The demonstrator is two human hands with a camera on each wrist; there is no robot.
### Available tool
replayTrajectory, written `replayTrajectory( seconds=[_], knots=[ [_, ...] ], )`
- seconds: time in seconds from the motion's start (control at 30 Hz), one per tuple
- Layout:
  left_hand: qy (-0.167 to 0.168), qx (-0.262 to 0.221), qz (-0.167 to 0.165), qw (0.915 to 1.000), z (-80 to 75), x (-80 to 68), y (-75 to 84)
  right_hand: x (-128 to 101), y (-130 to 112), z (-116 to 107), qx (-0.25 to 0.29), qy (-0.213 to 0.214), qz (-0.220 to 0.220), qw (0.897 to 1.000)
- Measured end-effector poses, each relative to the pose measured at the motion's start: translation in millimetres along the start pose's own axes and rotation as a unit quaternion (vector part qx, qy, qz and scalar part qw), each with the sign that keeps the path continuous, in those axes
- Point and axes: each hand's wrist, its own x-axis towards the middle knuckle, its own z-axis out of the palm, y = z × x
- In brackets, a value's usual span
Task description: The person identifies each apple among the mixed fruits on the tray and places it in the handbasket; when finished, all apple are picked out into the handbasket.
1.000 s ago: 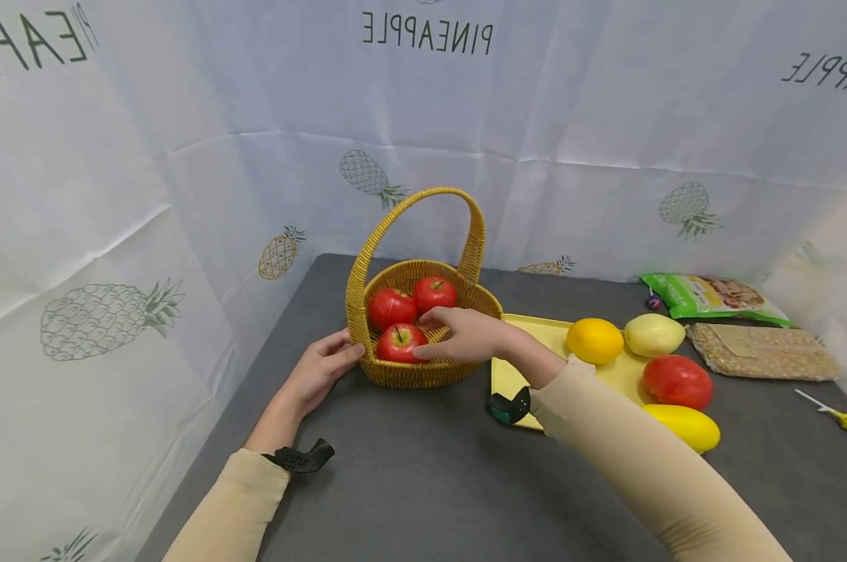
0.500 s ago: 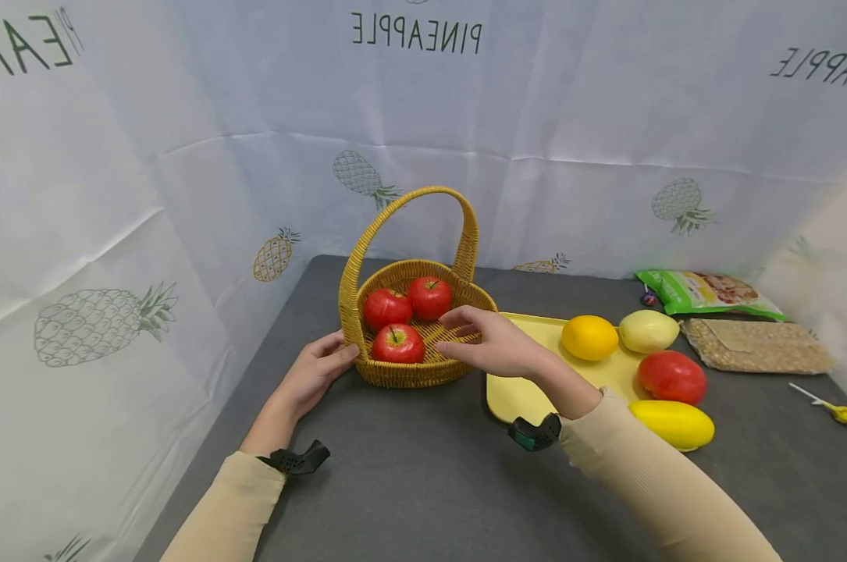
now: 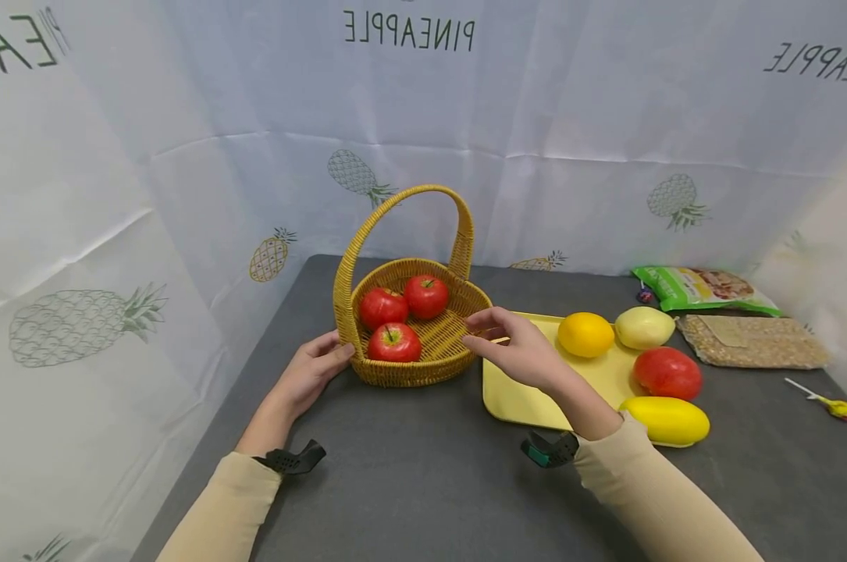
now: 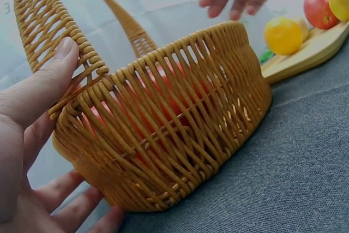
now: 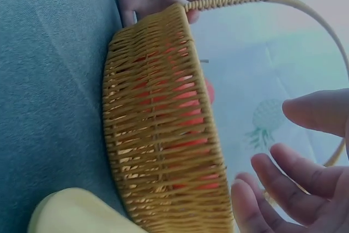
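Note:
A yellow wicker basket [image 3: 412,375] with a tall arched handle holds three red apples [image 3: 393,343] in its left and back part. My left hand [image 3: 312,373] grips the basket's left end, thumb over the foot of the handle and fingers spread along the outer side, as the left wrist view shows. Over the right rim my right hand [image 3: 517,347] hovers with nothing in it, its fingers loosely bent. In the right wrist view its fingers [image 5: 292,186] are apart beside the rim, and the apples show red through the weave.
Right of the basket lies a yellow tray [image 3: 517,398] bearing an orange fruit [image 3: 585,335], a pale yellow fruit [image 3: 644,327], a red fruit [image 3: 667,373] and a long yellow fruit [image 3: 665,420]. Beyond are a green packet [image 3: 704,289], a grain bag [image 3: 753,342] and a yellow-headed stick [image 3: 839,407].
My right hand has left the front apple and moved right, out over the basket's right rim. The left hand keeps its grip on the basket, and the apples stay in place.

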Motion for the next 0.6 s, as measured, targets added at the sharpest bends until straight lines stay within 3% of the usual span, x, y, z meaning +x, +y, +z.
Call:
replayTrajectory(
  seconds=[0.6],
  knots=[
    [-0.002, -0.003, -0.007, 1.0, 0.3, -1.2, 2.0, -24.9, 39.2, -22.6, 0.015, 0.02, 0.026, 0.999]
  ],
)
